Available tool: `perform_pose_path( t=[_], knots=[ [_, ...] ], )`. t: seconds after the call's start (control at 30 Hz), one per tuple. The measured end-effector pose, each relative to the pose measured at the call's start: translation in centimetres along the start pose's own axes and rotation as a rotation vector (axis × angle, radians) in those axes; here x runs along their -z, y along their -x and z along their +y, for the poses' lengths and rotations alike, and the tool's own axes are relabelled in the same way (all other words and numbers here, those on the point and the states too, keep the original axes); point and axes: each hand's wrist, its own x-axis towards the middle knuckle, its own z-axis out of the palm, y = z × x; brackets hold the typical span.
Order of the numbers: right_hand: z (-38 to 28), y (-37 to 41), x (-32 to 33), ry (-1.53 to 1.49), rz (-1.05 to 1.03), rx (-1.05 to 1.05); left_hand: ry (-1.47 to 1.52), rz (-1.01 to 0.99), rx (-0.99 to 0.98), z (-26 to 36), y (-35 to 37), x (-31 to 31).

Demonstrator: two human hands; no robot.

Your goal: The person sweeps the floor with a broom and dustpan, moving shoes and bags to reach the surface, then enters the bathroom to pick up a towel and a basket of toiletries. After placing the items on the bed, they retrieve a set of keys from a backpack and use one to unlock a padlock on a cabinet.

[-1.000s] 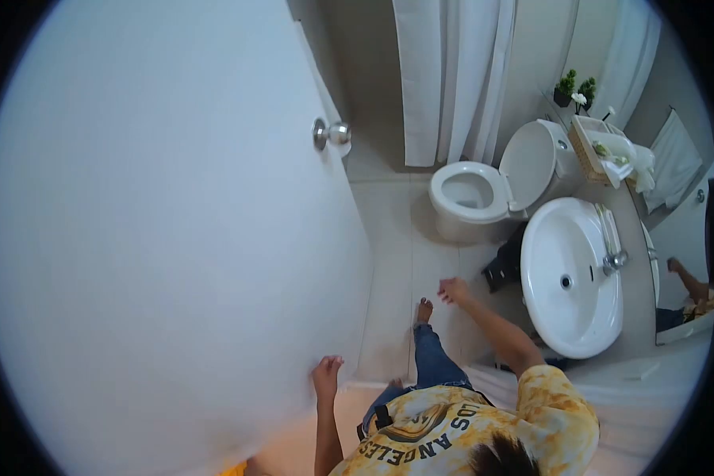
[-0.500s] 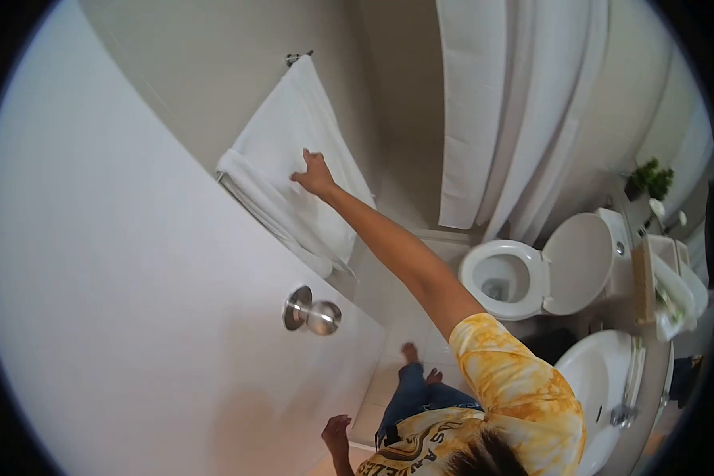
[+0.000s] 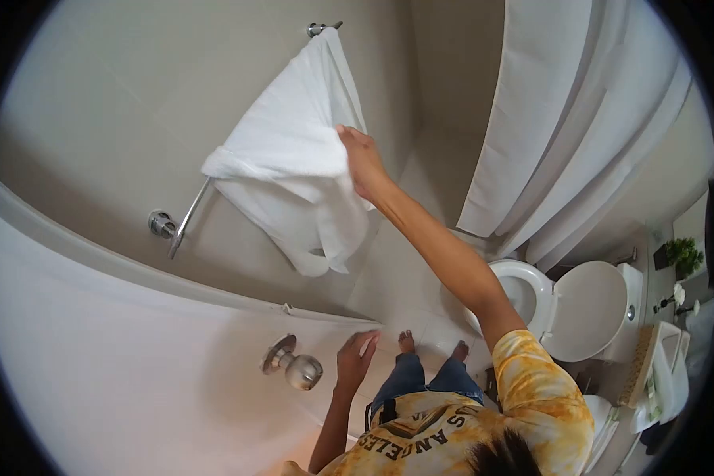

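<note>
A white towel (image 3: 285,135) hangs over a chrome towel rail (image 3: 189,214) on the wall, its lower part bunched and lifted away from the wall. My right hand (image 3: 362,159) is closed on the towel's right edge, with some fingers hidden behind the cloth. Lower down, my left hand (image 3: 355,357) is held in front of my body near the door's edge, holding nothing, its fingers loosely bent and apart. Beside it on the left is a round metal doorknob (image 3: 301,371) on the white door (image 3: 135,341).
A white shower curtain (image 3: 547,119) hangs at the upper right. The toilet (image 3: 591,309) stands below it with its lid raised. A small green plant (image 3: 682,258) and a woven basket (image 3: 641,365) sit along the right side. My bare feet are on the tiled floor (image 3: 428,305).
My right hand has closed on the towel and pulled its edge to the right, baring part of the rail. My left hand has risen. The door has swung away from the rail.
</note>
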Motion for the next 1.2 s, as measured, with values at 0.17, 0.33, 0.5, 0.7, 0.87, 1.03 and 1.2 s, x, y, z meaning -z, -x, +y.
perform_pose_path(
  t=[0.17,0.33,0.5,0.7,0.87,1.03,1.2],
  knots=[
    [-0.8,15.6,6.0,1.211,-0.573,-0.107,0.002,0.23,-0.465,12.3,-6.3,3.0],
    [-12.0,27.0,7.9,0.656,-1.734,-0.511,-0.15,-0.048,-0.494,18.8,-14.1,5.8],
    [-16.5,23.9,6.2,-0.011,-0.457,-0.436,-0.25,-0.541,-0.555,15.8,-14.6,-1.6],
    [-18.7,23.5,15.0,0.327,0.011,-0.486,0.138,-0.663,-0.302,12.4,-9.6,-7.2],
    [-15.9,32.2,34.2,0.958,0.582,-0.236,0.934,-1.022,0.165,12.0,-5.1,-12.5],
    [-21.2,52.6,38.1,-0.095,1.351,0.418,2.143,-1.63,0.23,10.6,-5.7,-14.1],
    [-26.3,57.7,39.2,-0.28,1.375,0.693,2.62,-1.935,-0.025,9.1,-4.9,-13.4]
  ],
)
